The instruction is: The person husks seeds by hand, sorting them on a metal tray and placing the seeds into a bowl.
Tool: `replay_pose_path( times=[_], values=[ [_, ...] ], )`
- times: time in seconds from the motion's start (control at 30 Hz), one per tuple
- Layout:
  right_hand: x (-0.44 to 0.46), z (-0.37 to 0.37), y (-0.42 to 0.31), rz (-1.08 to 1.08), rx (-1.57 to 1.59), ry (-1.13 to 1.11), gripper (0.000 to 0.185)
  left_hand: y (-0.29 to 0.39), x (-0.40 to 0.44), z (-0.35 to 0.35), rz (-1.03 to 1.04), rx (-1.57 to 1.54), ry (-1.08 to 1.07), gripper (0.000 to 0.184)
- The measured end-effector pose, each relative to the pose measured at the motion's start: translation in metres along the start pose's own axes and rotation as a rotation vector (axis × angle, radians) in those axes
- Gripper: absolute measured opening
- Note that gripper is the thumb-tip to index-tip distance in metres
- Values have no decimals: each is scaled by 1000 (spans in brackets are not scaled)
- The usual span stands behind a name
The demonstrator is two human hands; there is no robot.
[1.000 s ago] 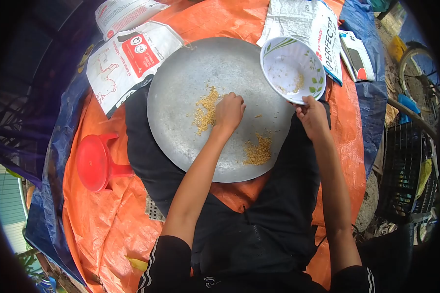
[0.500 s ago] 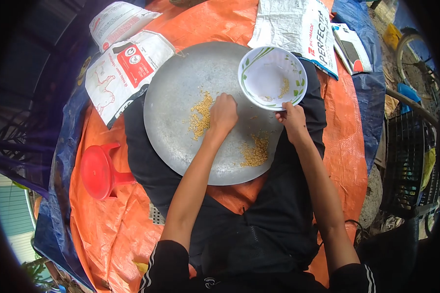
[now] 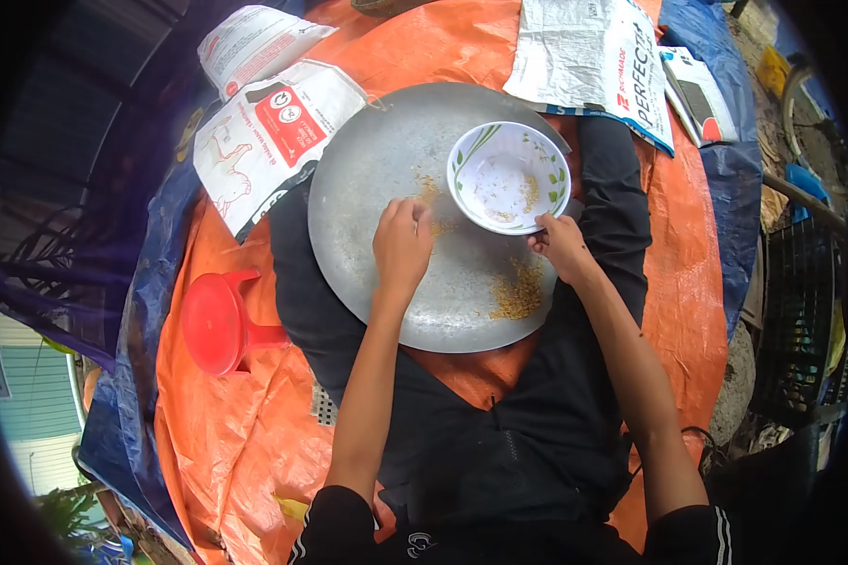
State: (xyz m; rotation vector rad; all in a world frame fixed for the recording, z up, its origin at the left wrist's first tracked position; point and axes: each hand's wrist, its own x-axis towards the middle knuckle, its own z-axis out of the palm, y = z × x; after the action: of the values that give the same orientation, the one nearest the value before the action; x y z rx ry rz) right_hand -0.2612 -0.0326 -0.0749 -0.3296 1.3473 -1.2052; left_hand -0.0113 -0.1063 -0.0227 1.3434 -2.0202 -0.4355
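My right hand (image 3: 562, 247) grips the near rim of a white bowl (image 3: 496, 166) with green leaf patterns, tilted above the tray. A few yellow grains lie inside the bowl. Beneath it, a large round metal tray (image 3: 367, 179) rests across my legs. My left hand (image 3: 403, 247) is over the tray's left-middle part with its fingers curled; whatever it may hold is hidden. Scattered golden grains (image 3: 428, 191) show just beyond and beside its fingers. A separate pile of golden grains (image 3: 516, 294) lies near the tray's lower right edge.
An orange tarp (image 3: 226, 443) spreads beneath me over a blue one (image 3: 141, 311). At left stands a red plastic stool (image 3: 213, 325). Printed sacks (image 3: 264, 141) lie at the upper left, another white sack (image 3: 575, 56) at the upper right. A black crate (image 3: 793, 311) stands at far right.
My left hand has drawn back toward me and left across the tray, and the left grain pile is smaller and more spread. The bowl has moved slightly nearer the tray's middle.
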Motion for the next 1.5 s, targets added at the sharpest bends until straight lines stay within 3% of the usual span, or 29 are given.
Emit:
replay_pose_path(
  times=[0.2,0.5,0.67,0.77,0.83,0.93,1.27,1.5],
  values=[
    [2,3,2,16,24,-45,22,-34,-38,-32,-184,94,-132,8],
    [5,0,2,29,14,-115,25,-29,-39,-24,-102,119,-245,7],
    [6,-2,2,44,32,-106,29,-33,-37,-27,-132,159,-165,8],
    [-5,0,-1,-2,-37,-38,40,-36,-39,-27,-137,168,-152,8],
    [-26,8,-2,-285,-273,195,62,-36,-39,-26,-127,162,-157,8],
    [-47,11,-6,-396,-516,276,76,-35,-40,-25,-105,176,-182,8],
    [-83,34,-9,-596,-669,228,69,-31,-40,-20,-10,315,-236,9],
    [-111,50,3,-556,-764,-78,42,-34,-42,-8,154,548,-252,9]
  ],
)
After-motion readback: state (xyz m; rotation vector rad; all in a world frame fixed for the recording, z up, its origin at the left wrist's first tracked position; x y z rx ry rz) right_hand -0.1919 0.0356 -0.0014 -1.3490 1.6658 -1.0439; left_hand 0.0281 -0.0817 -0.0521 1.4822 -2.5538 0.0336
